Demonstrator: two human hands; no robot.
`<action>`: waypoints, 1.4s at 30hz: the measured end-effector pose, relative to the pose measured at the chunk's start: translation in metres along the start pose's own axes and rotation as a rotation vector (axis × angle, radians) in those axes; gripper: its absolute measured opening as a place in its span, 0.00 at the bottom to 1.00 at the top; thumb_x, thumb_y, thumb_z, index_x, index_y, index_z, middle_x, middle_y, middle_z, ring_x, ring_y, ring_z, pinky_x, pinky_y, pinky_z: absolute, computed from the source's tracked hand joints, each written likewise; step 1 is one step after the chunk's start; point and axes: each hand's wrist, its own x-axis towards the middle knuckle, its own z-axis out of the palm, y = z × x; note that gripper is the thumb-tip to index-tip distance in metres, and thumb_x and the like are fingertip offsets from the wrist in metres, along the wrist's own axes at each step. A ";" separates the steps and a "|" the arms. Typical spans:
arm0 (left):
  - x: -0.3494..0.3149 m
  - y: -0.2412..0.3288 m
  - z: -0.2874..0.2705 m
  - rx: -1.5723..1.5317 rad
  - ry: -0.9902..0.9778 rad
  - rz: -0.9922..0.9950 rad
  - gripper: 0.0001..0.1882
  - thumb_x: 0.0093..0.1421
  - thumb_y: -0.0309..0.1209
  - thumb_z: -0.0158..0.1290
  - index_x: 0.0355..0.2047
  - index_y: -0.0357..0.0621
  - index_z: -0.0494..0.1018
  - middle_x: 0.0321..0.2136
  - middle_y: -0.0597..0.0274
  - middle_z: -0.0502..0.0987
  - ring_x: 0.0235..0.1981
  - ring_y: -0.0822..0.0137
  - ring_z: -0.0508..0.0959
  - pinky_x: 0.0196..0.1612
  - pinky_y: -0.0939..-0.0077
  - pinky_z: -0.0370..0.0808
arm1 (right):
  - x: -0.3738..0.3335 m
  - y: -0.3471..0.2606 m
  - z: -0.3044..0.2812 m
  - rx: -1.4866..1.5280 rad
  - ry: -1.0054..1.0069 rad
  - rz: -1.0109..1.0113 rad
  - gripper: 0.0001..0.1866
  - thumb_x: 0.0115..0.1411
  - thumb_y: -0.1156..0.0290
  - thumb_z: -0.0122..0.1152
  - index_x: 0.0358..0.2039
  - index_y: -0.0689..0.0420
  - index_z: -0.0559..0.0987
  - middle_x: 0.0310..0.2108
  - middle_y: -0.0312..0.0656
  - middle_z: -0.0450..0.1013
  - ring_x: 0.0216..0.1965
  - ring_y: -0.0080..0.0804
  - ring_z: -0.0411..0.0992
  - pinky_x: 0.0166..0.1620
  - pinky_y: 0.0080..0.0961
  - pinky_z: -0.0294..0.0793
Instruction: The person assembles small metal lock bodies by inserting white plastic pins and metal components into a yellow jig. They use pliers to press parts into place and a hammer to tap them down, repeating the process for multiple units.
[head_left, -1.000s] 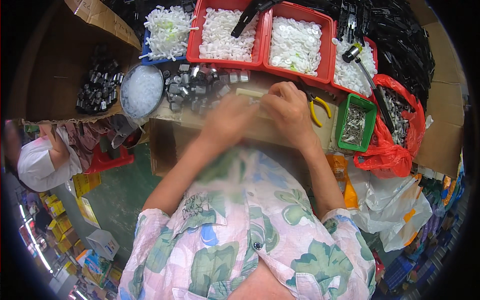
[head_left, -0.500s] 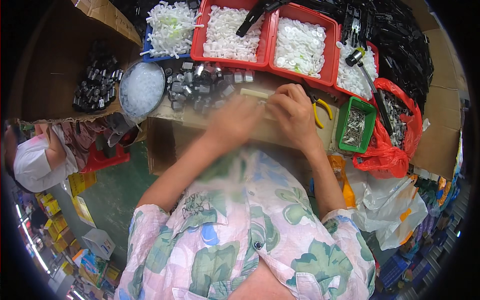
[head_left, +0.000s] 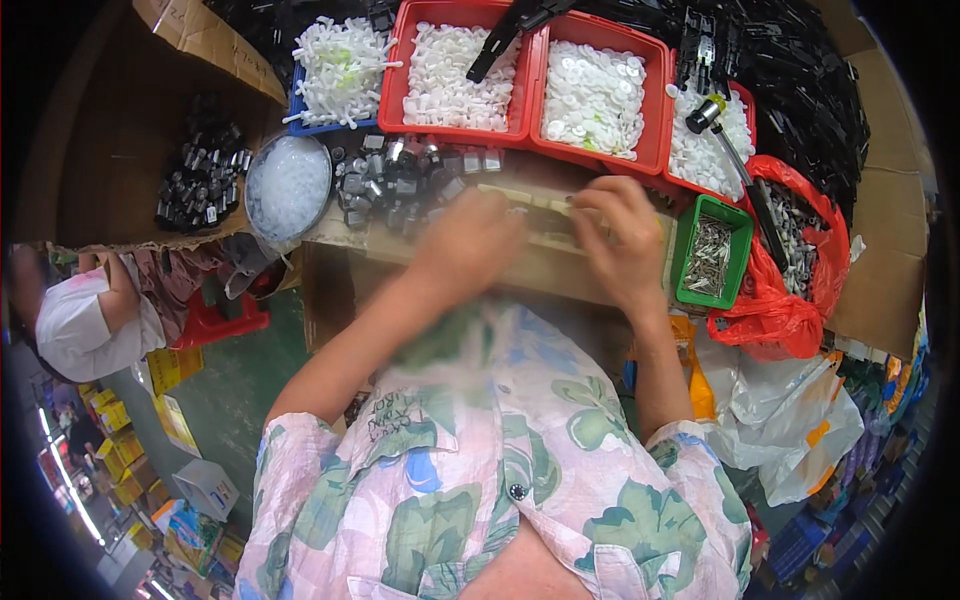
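Note:
My left hand (head_left: 472, 240) is over the near edge of the work surface, its fingers curled in and smeared by motion. Whatever it may hold is hidden. To its right, my right hand (head_left: 622, 238) is bent with thumb and fingertips drawn toward each other; anything between them is too small to make out. A pale cream bar (head_left: 535, 198) lies on the cardboard-covered surface (head_left: 560, 255) between the two hands. Just left of the bar sits a pile of small metal-cased parts (head_left: 400, 180).
Red bins (head_left: 535, 130) of white plastic pieces line the back. At right are a green tray (head_left: 745, 245) of metal pins, a red bag (head_left: 825, 270) and a black-handled hammer (head_left: 745, 165). A round bowl (head_left: 245, 190) stands left. Another person (head_left: 95, 315) is at far left.
My right hand has moved right, away from my left hand, and its fingers have parted somewhat. It now covers the yellow-handled pliers. My left hand stays near the same spot, still blurred.

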 end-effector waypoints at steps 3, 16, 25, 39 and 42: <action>0.011 0.000 -0.008 -0.071 0.017 0.006 0.10 0.54 0.25 0.64 0.36 0.35 0.78 0.32 0.55 0.73 0.32 0.57 0.75 0.34 0.65 0.73 | -0.008 0.013 -0.049 -0.137 0.120 0.141 0.07 0.54 0.81 0.65 0.35 0.61 0.80 0.35 0.44 0.74 0.35 0.40 0.75 0.38 0.32 0.73; 0.148 -0.034 0.031 0.171 -0.145 0.200 0.04 0.51 0.22 0.61 0.28 0.37 0.81 0.32 0.55 0.77 0.42 0.54 0.74 0.46 0.61 0.75 | -0.061 0.054 -0.109 -0.499 -0.002 0.474 0.05 0.57 0.79 0.63 0.35 0.64 0.80 0.32 0.48 0.72 0.32 0.45 0.74 0.36 0.36 0.72; 0.161 -0.043 0.049 0.140 -0.182 0.204 0.05 0.54 0.25 0.60 0.29 0.37 0.82 0.29 0.53 0.79 0.38 0.53 0.76 0.45 0.60 0.75 | -0.061 0.048 -0.113 -0.343 0.143 0.450 0.04 0.61 0.79 0.61 0.36 0.65 0.78 0.31 0.46 0.74 0.30 0.37 0.75 0.35 0.31 0.73; 0.096 0.020 0.016 -1.051 -0.074 -0.692 0.12 0.64 0.28 0.59 0.42 0.32 0.81 0.36 0.56 0.84 0.38 0.71 0.82 0.45 0.77 0.78 | 0.010 -0.020 -0.036 0.215 0.173 0.302 0.06 0.59 0.81 0.62 0.38 0.64 0.79 0.35 0.45 0.77 0.31 0.34 0.77 0.35 0.26 0.74; 0.087 0.016 0.020 -1.057 -0.027 -0.663 0.11 0.64 0.27 0.59 0.43 0.31 0.81 0.37 0.56 0.84 0.38 0.70 0.83 0.45 0.78 0.78 | 0.016 -0.026 -0.032 0.133 0.146 0.257 0.07 0.59 0.81 0.63 0.38 0.64 0.79 0.35 0.46 0.76 0.33 0.36 0.78 0.36 0.28 0.75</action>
